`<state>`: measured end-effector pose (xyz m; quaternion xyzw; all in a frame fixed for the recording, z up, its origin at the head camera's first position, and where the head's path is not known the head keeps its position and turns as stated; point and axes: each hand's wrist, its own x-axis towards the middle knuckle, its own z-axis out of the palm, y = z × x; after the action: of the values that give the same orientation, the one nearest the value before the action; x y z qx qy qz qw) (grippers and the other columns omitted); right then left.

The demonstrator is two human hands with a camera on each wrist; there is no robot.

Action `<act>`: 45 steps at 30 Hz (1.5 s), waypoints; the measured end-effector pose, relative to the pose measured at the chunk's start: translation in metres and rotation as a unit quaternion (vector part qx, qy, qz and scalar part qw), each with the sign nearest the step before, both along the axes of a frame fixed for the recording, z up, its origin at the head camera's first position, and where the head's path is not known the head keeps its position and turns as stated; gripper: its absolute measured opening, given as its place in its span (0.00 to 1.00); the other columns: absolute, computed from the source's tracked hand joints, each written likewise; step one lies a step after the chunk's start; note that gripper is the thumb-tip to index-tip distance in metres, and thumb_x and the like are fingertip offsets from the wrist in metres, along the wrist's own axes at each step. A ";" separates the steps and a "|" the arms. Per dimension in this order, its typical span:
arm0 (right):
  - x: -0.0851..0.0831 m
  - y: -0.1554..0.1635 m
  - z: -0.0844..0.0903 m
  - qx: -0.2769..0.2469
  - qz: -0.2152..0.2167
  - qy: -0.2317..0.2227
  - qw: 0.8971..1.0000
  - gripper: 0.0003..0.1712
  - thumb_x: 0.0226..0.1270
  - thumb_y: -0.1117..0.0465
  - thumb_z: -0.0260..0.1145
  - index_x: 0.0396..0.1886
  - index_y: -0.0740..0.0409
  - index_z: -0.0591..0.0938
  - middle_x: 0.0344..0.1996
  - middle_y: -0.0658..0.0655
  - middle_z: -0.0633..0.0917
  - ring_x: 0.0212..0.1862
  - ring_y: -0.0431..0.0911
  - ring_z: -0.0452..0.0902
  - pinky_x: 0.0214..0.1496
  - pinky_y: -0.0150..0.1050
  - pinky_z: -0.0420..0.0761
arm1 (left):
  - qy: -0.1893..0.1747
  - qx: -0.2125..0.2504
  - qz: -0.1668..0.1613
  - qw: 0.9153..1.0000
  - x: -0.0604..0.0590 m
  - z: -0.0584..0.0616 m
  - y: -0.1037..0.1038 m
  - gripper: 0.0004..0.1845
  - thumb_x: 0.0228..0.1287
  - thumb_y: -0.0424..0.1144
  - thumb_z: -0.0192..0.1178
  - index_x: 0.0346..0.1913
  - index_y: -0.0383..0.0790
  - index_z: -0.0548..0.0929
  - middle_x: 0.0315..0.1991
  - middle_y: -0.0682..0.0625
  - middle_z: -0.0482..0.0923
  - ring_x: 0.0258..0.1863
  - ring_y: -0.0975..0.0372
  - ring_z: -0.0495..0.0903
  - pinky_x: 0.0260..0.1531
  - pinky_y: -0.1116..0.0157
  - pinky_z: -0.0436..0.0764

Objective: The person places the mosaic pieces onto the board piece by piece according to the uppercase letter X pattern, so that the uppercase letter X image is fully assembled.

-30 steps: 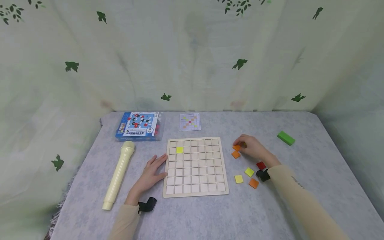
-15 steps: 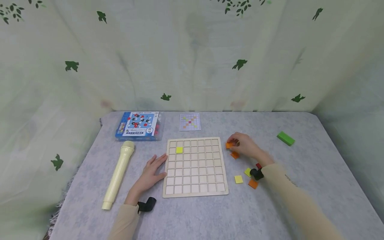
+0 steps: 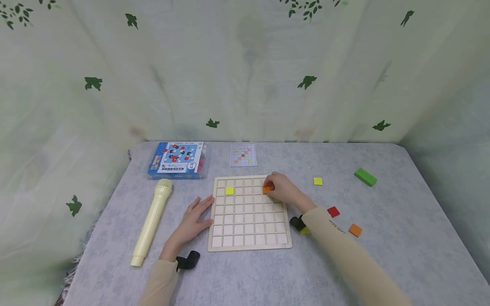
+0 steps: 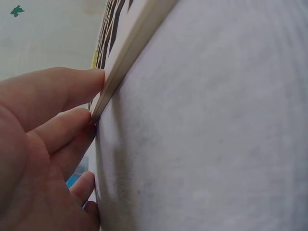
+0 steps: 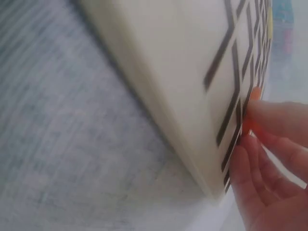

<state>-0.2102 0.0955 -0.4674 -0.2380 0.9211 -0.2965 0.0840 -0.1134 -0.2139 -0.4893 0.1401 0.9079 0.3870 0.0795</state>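
A wooden grid board [image 3: 249,247] lies on the table in the head view, with a yellow square tile [image 3: 229,191] in its second row from the back. My right hand [image 3: 287,192] is over the board's back right part and pinches an orange square tile [image 3: 266,190] between thumb and fingers at a second-row cell. In the right wrist view that orange tile [image 5: 254,94] is at the grid lines; whether it sits fully in the cell I cannot tell. My left hand [image 3: 193,221] rests its extended fingertips against the board's left edge, as the left wrist view also shows.
To the right lie a yellow tile [image 3: 317,181], a red tile [image 3: 334,211], an orange tile [image 3: 355,230] and a green block [image 3: 365,177]. Behind the board lies a patterned card [image 3: 243,155]. A blue case [image 3: 176,159] and a cream tube [image 3: 152,223] are at left.
My right hand has carried the orange tile leftward from the table onto the board. Its arm now covers some loose tiles and uncovers a yellow and an orange one. The left hand stays put.
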 end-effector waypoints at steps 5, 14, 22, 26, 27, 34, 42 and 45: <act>0.000 -0.001 0.001 0.001 -0.005 0.004 1.000 0.10 0.50 0.68 0.67 0.34 0.59 0.79 0.29 0.51 0.73 0.31 0.43 0.67 0.33 0.34 0.71 | 0.003 -0.004 0.001 1.000 0.000 0.001 0.000 0.34 0.58 0.35 0.59 0.67 0.40 0.59 0.68 0.48 0.52 0.67 0.47 0.38 0.59 0.41 0.42; 0.003 0.048 0.006 -0.069 -0.046 -0.020 0.996 0.11 0.54 0.70 0.64 0.39 0.61 0.79 0.35 0.55 0.78 0.37 0.46 0.72 0.39 0.39 0.74 | -0.001 -0.004 0.003 1.000 -0.001 -0.002 -0.001 0.34 0.58 0.35 0.59 0.68 0.41 0.59 0.69 0.48 0.52 0.67 0.47 0.37 0.59 0.41 0.42; 0.001 0.113 0.000 -0.068 -0.120 -0.013 0.990 0.13 0.56 0.70 0.62 0.42 0.63 0.78 0.40 0.59 0.79 0.41 0.51 0.71 0.46 0.46 0.74 | 0.002 -0.005 0.005 1.000 0.000 -0.002 -0.001 0.34 0.58 0.35 0.59 0.67 0.40 0.60 0.68 0.48 0.53 0.67 0.47 0.38 0.59 0.41 0.41; 0.000 0.134 -0.004 -0.055 -0.140 -0.017 0.988 0.14 0.54 0.71 0.62 0.43 0.64 0.77 0.41 0.61 0.78 0.44 0.53 0.70 0.48 0.49 0.72 | 0.001 -0.002 0.004 1.000 0.000 -0.002 -0.001 0.34 0.58 0.35 0.59 0.67 0.40 0.59 0.68 0.48 0.52 0.67 0.47 0.37 0.59 0.41 0.41; 0.000 0.137 -0.005 -0.051 -0.144 -0.020 0.988 0.15 0.54 0.72 0.63 0.43 0.64 0.77 0.42 0.61 0.78 0.45 0.54 0.70 0.48 0.49 0.72 | 0.002 0.000 0.002 1.000 0.000 -0.002 -0.001 0.34 0.58 0.35 0.59 0.67 0.40 0.59 0.68 0.48 0.52 0.67 0.47 0.37 0.59 0.41 0.41; -0.003 0.143 -0.009 -0.019 -0.158 -0.024 0.987 0.15 0.53 0.72 0.63 0.42 0.64 0.78 0.42 0.62 0.76 0.44 0.54 0.70 0.47 0.49 0.72 | -0.002 0.018 -0.003 1.000 0.001 -0.002 -0.001 0.33 0.59 0.36 0.58 0.68 0.40 0.58 0.68 0.47 0.52 0.67 0.48 0.36 0.59 0.42 0.42; 0.002 0.108 0.002 -0.029 -0.140 -0.042 0.989 0.14 0.54 0.69 0.64 0.42 0.61 0.78 0.41 0.58 0.77 0.44 0.52 0.70 0.47 0.47 0.73 | -0.003 0.012 -0.002 1.000 0.001 -0.001 -0.001 0.33 0.59 0.36 0.57 0.68 0.40 0.58 0.68 0.47 0.52 0.68 0.48 0.36 0.59 0.42 0.41; 0.005 0.082 0.005 -0.042 -0.106 -0.036 0.993 0.13 0.53 0.67 0.65 0.40 0.58 0.79 0.39 0.54 0.77 0.43 0.49 0.70 0.45 0.43 0.74 | -0.005 0.010 0.000 1.000 0.001 -0.001 -0.001 0.34 0.59 0.35 0.58 0.68 0.40 0.58 0.68 0.48 0.52 0.68 0.49 0.36 0.59 0.42 0.41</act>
<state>-0.2055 0.1777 -0.4620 -0.1319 0.9242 -0.3505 0.0748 -0.1124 -0.2148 -0.4900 0.1389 0.9037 0.3966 0.0824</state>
